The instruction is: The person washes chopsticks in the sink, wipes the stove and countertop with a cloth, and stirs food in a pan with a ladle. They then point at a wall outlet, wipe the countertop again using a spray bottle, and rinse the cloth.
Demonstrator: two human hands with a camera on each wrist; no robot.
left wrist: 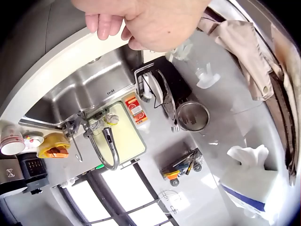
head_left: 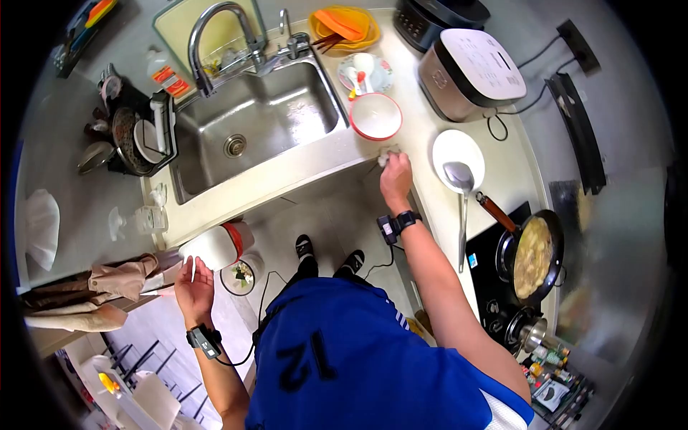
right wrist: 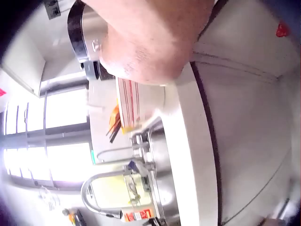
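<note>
My right hand (head_left: pixel 396 180) is at the front edge of the counter, its curled fingers holding a small crumpled greyish-white wad (head_left: pixel 388 153) against the surface. Just beyond it stands a white bowl with a red rim (head_left: pixel 375 117). In the right wrist view, the back of the right hand (right wrist: pixel 146 52) hides the wad and part of the striped bowl (right wrist: pixel 134 103). Off to the left, my left hand (head_left: pixel 195 292) hangs palm up with relaxed fingers, beside a white container with a red band (head_left: pixel 211 247). Nothing shows gripped in it in the left wrist view.
A steel sink (head_left: pixel 265 115) lies left of the bowl. To the right are a white plate (head_left: pixel 448 147) with a metal spatula (head_left: pixel 462 197), a rice cooker (head_left: pixel 469 75), and a frying pan (head_left: pixel 536 254) of food on the stove. A bin (head_left: pixel 237 278) stands on the floor.
</note>
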